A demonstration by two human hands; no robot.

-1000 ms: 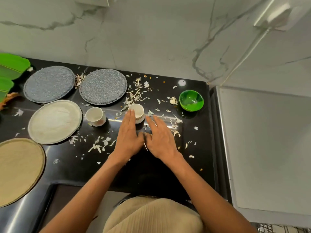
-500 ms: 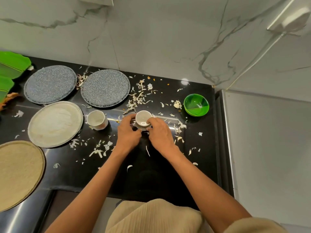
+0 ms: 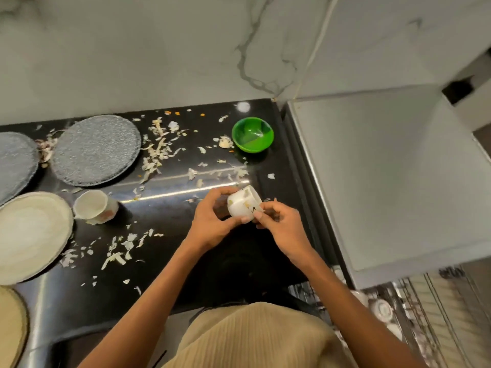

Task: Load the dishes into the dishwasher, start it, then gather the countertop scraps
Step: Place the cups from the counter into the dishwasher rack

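White cup (image 3: 243,204) lifted off table (image 3: 164,264), near green bowl (image 3: 252,134); L hand (image 3: 212,221) & R hand (image 3: 281,227) grip curled round wall. Prob. light, rigid, fragile, slick; best held at wall/rim.

I see both hands holding a small white cup (image 3: 243,204) tilted above the black tabletop (image 3: 170,261): left hand (image 3: 212,224) curled around it, right hand (image 3: 281,227) pinching its rim. A green bowl (image 3: 252,134) sits at twelve o'clock; scraps (image 3: 154,152) lie at ten.
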